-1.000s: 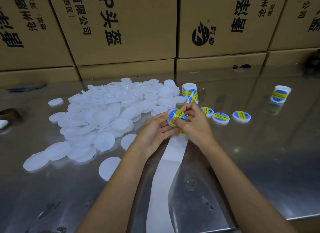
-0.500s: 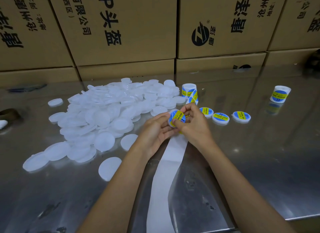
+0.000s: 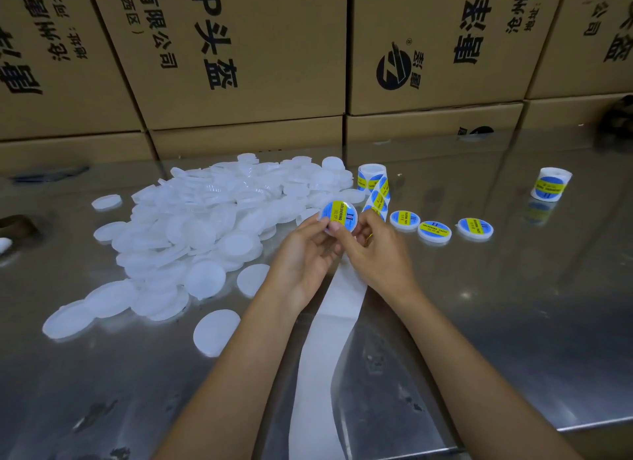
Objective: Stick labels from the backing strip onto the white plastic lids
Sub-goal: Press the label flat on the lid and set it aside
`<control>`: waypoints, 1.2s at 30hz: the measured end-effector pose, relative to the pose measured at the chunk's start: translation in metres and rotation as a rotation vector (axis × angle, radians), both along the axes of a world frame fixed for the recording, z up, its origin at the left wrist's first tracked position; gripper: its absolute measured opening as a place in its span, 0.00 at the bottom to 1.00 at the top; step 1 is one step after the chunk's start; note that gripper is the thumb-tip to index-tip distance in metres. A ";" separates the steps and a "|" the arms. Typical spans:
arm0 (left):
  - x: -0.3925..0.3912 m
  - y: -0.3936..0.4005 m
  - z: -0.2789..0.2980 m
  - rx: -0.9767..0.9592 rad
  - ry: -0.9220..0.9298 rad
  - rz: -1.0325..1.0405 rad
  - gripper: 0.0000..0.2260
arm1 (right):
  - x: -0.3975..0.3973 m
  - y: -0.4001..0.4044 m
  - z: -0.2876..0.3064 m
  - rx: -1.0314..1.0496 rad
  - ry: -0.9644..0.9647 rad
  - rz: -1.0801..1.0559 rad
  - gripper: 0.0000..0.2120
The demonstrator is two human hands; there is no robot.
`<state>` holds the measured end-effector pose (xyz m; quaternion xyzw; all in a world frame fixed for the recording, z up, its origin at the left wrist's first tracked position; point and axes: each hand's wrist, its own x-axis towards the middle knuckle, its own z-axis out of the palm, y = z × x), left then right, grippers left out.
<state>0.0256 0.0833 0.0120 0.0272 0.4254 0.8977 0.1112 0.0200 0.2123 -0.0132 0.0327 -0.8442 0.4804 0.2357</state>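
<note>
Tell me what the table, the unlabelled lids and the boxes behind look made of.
Table: likely stainless steel, brushed, mirrors the boxes. Unlabelled lids: translucent white plastic, matte, light passes through. Boxes: brown corrugated cardboard, dull, black printing.

Dim, soft light; hazy glare on steel table (image 3: 513, 322); wide-angle bowing at edges

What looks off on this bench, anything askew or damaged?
Nothing damaged. The labels on the three finished lids face different ways, and the empty backing strip trails off the table's near edge.
</note>
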 end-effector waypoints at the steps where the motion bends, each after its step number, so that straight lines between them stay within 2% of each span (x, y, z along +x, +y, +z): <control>1: 0.000 0.000 0.000 -0.016 -0.010 0.004 0.10 | 0.001 0.000 0.000 0.019 0.011 0.004 0.19; 6: -0.001 -0.002 -0.001 -0.221 0.037 0.071 0.06 | 0.004 0.000 0.003 -0.016 0.092 -0.003 0.19; 13: 0.005 -0.008 0.002 -0.518 0.242 0.156 0.18 | 0.007 0.004 0.007 0.005 0.107 0.034 0.16; 16: 0.006 -0.008 0.004 -0.518 0.224 0.202 0.16 | 0.007 0.002 0.008 -0.040 0.107 0.065 0.16; 19: 0.009 -0.005 0.003 -0.423 0.166 0.266 0.12 | 0.006 0.000 0.006 -0.073 0.073 0.131 0.16; 23: 0.009 -0.005 0.001 -0.336 0.095 0.341 0.10 | 0.007 -0.002 0.000 0.144 -0.004 0.100 0.22; 26: 0.009 -0.002 -0.001 -0.334 0.086 0.346 0.08 | 0.006 0.000 0.000 0.219 0.008 0.047 0.20; 30: 0.008 -0.003 0.001 -0.369 0.110 0.286 0.08 | 0.007 0.003 0.000 0.209 0.044 0.017 0.15; 34: 0.008 -0.003 0.002 -0.456 0.120 0.188 0.06 | 0.006 0.002 0.003 0.092 0.092 -0.037 0.18; 36: 0.011 0.000 0.002 -0.487 0.171 0.107 0.10 | 0.005 0.004 0.003 0.053 0.083 -0.050 0.15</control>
